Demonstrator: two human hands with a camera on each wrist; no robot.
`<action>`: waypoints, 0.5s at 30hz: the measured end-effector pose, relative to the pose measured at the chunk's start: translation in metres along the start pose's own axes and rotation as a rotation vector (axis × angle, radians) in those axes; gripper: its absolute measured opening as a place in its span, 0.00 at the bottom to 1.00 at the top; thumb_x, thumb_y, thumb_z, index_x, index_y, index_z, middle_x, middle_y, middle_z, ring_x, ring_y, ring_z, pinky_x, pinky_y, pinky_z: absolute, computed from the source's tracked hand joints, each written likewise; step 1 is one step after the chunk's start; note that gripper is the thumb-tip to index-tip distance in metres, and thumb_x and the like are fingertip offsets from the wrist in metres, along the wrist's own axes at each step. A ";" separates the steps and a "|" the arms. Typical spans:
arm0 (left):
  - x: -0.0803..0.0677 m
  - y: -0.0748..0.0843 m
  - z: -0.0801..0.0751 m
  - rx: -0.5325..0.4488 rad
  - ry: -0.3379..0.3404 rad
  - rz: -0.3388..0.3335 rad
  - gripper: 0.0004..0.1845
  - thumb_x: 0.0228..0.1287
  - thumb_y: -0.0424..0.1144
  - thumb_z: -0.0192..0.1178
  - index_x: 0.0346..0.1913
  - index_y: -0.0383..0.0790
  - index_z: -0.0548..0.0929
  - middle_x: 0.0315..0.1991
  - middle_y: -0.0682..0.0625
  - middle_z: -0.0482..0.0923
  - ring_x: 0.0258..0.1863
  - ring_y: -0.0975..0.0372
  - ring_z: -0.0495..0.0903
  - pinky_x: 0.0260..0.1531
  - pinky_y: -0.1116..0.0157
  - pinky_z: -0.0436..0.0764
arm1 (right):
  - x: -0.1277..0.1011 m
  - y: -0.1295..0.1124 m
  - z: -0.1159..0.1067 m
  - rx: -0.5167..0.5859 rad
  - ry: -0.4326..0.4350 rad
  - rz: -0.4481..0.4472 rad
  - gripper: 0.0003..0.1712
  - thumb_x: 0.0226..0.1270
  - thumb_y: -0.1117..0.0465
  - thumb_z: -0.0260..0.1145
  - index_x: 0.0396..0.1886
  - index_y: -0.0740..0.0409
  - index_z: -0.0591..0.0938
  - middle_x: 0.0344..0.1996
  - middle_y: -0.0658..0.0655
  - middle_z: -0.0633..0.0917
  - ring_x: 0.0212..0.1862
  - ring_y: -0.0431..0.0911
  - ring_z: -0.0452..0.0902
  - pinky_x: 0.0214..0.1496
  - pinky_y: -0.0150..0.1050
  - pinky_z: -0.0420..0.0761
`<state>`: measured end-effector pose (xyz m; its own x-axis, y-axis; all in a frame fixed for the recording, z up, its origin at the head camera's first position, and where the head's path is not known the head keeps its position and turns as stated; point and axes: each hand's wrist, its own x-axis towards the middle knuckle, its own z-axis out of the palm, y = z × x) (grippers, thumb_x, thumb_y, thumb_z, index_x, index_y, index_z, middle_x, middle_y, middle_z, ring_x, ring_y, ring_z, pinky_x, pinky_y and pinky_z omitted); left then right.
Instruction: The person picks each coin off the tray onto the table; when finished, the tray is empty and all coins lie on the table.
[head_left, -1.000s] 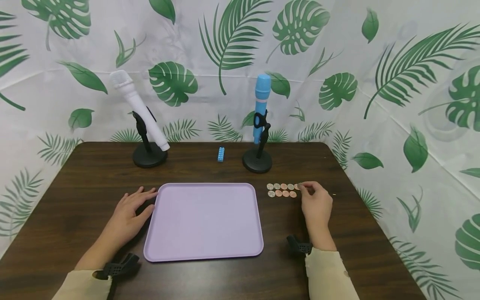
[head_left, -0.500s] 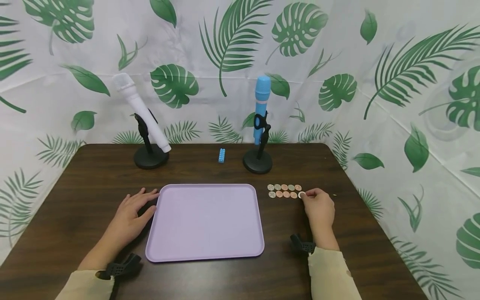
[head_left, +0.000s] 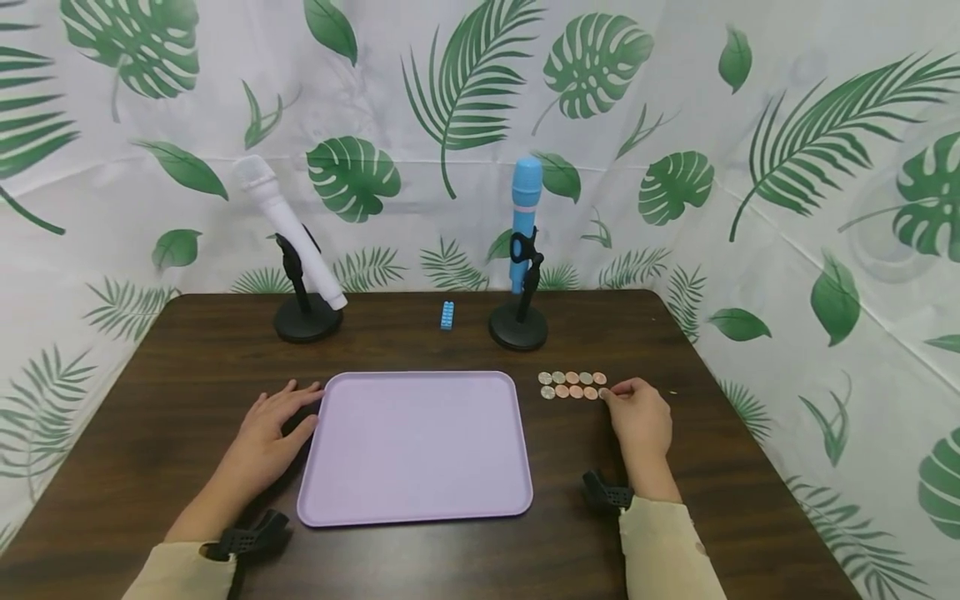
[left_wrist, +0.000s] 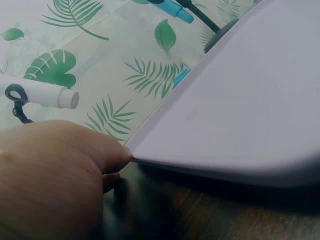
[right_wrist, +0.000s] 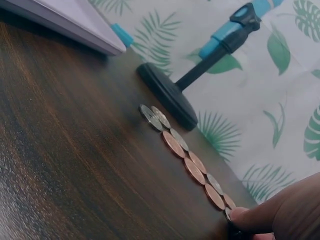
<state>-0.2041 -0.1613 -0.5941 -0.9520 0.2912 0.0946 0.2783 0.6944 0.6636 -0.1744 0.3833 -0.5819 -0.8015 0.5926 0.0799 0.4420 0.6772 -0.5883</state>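
Two short rows of silver and copper coins [head_left: 575,392] lie flat on the dark table, right of the lilac tray [head_left: 416,450]. At the right end of the nearer row, my right hand [head_left: 641,421] pinches a silver coin [right_wrist: 228,214] between finger and thumb, low against the tabletop. Fingertips cover part of that coin in both the head and right wrist views. My left hand [head_left: 266,442] rests on the table with its fingers spread, touching the tray's left edge. In the left wrist view a finger [left_wrist: 117,155] meets the tray's corner.
A white microphone [head_left: 288,229] leans in a black stand [head_left: 307,319] at the back left. A blue microphone [head_left: 525,196] stands in another black stand [head_left: 519,327] behind the coins. Between them lies a small blue toy brick [head_left: 447,315]. A leaf-print cloth [head_left: 480,217] hangs behind the table.
My right hand has moved from the end of the far row to the end of the nearer row, bringing a silver coin there. My left hand has stayed by the tray.
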 end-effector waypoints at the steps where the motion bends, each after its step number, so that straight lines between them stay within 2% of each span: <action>1: 0.000 0.000 0.001 0.000 0.003 0.003 0.26 0.82 0.45 0.62 0.76 0.41 0.79 0.80 0.36 0.72 0.85 0.32 0.57 0.83 0.26 0.45 | 0.001 0.000 0.001 0.001 -0.004 0.001 0.15 0.75 0.50 0.73 0.44 0.58 0.90 0.38 0.61 0.94 0.36 0.54 0.86 0.31 0.43 0.76; 5: 0.001 -0.003 0.004 -0.006 0.011 -0.002 0.25 0.82 0.44 0.62 0.76 0.41 0.79 0.80 0.36 0.72 0.85 0.32 0.57 0.83 0.27 0.45 | 0.004 0.002 0.005 0.017 -0.008 0.009 0.16 0.76 0.48 0.71 0.46 0.57 0.89 0.39 0.61 0.93 0.36 0.55 0.86 0.30 0.42 0.76; 10: -0.002 -0.009 0.023 -0.042 0.014 -0.007 0.24 0.82 0.42 0.62 0.74 0.40 0.80 0.79 0.37 0.74 0.85 0.34 0.58 0.84 0.28 0.45 | 0.000 0.015 0.008 0.053 0.034 0.026 0.17 0.80 0.48 0.67 0.49 0.58 0.88 0.40 0.62 0.91 0.37 0.55 0.83 0.33 0.43 0.75; 13: -0.008 -0.013 0.037 -0.077 0.030 -0.009 0.23 0.81 0.40 0.63 0.73 0.39 0.81 0.77 0.36 0.76 0.84 0.33 0.60 0.83 0.27 0.47 | -0.006 0.020 0.009 0.083 0.076 -0.009 0.16 0.81 0.50 0.66 0.50 0.58 0.88 0.39 0.61 0.90 0.36 0.55 0.81 0.33 0.42 0.74; 15: -0.011 -0.014 0.046 -0.105 0.057 -0.004 0.23 0.81 0.39 0.63 0.73 0.39 0.81 0.77 0.35 0.77 0.83 0.32 0.62 0.82 0.27 0.50 | -0.011 0.020 0.010 0.106 0.111 -0.065 0.14 0.82 0.51 0.65 0.50 0.56 0.87 0.38 0.59 0.89 0.36 0.53 0.81 0.34 0.39 0.73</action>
<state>-0.1918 -0.1442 -0.6390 -0.9596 0.2484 0.1320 0.2625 0.6221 0.7376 -0.1607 0.3866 -0.6024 -0.7754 0.5972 0.2054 0.3407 0.6694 -0.6602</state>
